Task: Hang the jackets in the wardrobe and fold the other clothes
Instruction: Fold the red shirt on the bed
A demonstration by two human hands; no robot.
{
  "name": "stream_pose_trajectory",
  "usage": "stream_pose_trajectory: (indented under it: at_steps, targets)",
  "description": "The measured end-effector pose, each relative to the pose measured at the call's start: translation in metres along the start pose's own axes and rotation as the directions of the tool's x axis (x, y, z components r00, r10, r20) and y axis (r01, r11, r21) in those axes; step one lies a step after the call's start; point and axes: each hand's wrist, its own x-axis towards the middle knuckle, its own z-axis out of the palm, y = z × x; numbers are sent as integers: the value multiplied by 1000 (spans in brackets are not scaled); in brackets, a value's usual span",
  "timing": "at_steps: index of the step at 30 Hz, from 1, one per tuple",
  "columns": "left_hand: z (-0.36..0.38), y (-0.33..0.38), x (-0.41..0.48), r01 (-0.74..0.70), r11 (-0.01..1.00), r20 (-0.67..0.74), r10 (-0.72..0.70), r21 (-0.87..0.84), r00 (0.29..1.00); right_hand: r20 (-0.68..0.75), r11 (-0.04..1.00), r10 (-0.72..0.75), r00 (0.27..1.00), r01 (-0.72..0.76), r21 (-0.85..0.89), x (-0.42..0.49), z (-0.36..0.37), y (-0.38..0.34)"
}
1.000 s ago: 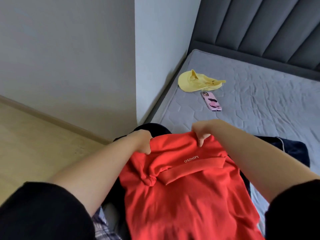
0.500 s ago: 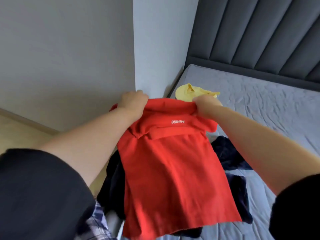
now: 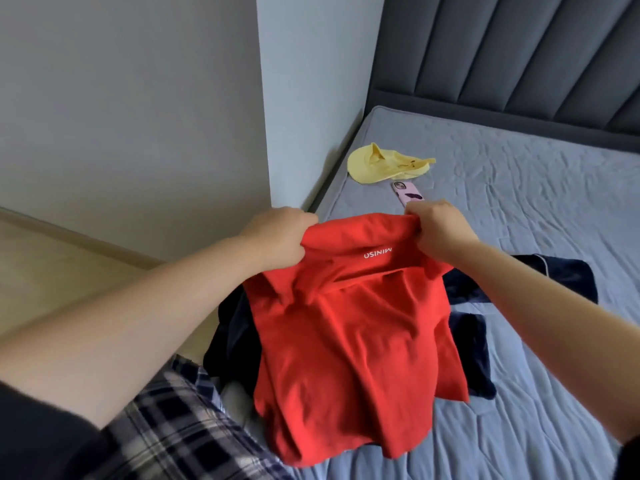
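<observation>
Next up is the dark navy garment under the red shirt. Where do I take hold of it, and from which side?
Probably the free edge of the dark navy garment on the bed, coming from the right. That part lies flat and uncovered, while the rest sits under the red shirt, which the left hand and right hand hold up by its top edge.

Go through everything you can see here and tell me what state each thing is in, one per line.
Red shirt: held up by its top edge, hanging over the dark clothes.
Left hand: grips the shirt's top left.
Right hand: grips the shirt's top right.
Dark clothes: unfolded, lying on the bed.
Yellow cap: lying on the bed.
Phone: flat on the bed, beside the cap.
</observation>
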Motion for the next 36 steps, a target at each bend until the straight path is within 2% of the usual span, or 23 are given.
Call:
stream_pose_trajectory:
  at_steps: [2, 4, 5, 6, 7, 8, 9, 10, 11, 12, 13, 14, 15, 17, 19, 21, 22, 25, 27, 29, 31, 33, 36]
  targets:
    - [0, 17, -16, -103, 988, 199, 124, -115, 972, 87, 995, 46, 995, -53, 79, -22, -6, 6]
    - [7, 37, -28, -250, 954, 341, 294, -168, 893, 334, 993, 52, 941, -86, 86, -44, -11, 11]
    - [13, 47, -32, -285, 935, 432, 352, -213, 831, 529, 996, 34, 848, -70, 48, -53, -14, 13]
    - [20, 55, -36, -250, 926, 547, 370, -283, 751, 724, 999, 39, 689, -44, -11, -61, -17, 13]
    - [27, 60, -38, -151, 921, 665, 367, -360, 650, 871, 997, 69, 487, -15, -71, -67, -21, 11]
    - [32, 63, -41, -21, 903, 742, 366, -429, 562, 947, 994, 107, 304, 0, -112, -70, -23, 9]
    - [38, 62, -41, 80, 872, 756, 368, -483, 542, 970, 993, 119, 211, -15, -118, -72, -23, 8]
    - [44, 61, -40, 122, 845, 711, 350, -521, 610, 967, 995, 86, 240, -74, -70, -70, -22, 7]
    - [51, 58, -38, 132, 837, 621, 278, -530, 733, 925, 989, 44, 376, -151, 14, -66, -20, 5]
    - [58, 54, -36, 136, 851, 501, 164, -508, 850, 819, 974, 36, 573, -202, 99, -60, -17, 4]
    - [65, 49, -34, 139, 887, 391, 50, -441, 919, 683, 970, 43, 729, -196, 147, -52, -12, 3]
    - [72, 46, -33, 157, 916, 345, -22, -369, 939, 603, 978, 40, 797, -154, 138, -43, -6, 0]
    - [79, 45, -34, 187, 928, 378, -55, -323, 924, 614, 989, 21, 789, -106, 102, -35, -1, -4]
    - [94, 48, -39, 252, 934, 553, -75, -253, 830, 796, 1000, -1, 605, 11, -7, -24, 13, -16]
    - [105, 50, -45, 201, 975, 634, -93, -99, 768, 901, 982, 51, 432, 145, -125, -21, 28, -25]
    - [111, 48, -47, 197, 979, 637, -114, -60, 763, 930, 957, 126, 346, 206, -206, -23, 38, -26]
    - [111, 47, -48, 230, 968, 638, -117, -96, 761, 929, 950, 151, 338, 211, -231, -25, 40, -25]
    - [102, 43, -45, 283, 940, 684, -80, -190, 725, 892, 952, 184, 412, 152, -267, -30, 39, -18]
    - [92, 42, -44, 339, 905, 726, -50, -258, 686, 833, 959, 149, 533, 127, -253, -35, 32, -14]
    - [84, 40, -44, 433, 813, 734, -11, -389, 679, 745, 960, 107, 658, 125, -249, -40, 25, -11]
    - [74, 41, -46, 511, 704, 715, -5, -494, 699, 677, 957, 68, 733, 144, -253, -44, 18, -9]
    - [67, 46, -51, 535, 634, 695, 6, -558, 719, 666, 957, 53, 744, 153, -247, -46, 9, -9]
    - [57, 54, -60, 525, 582, 668, 42, -621, 743, 718, 969, 77, 692, 118, -219, -51, -5, -14]
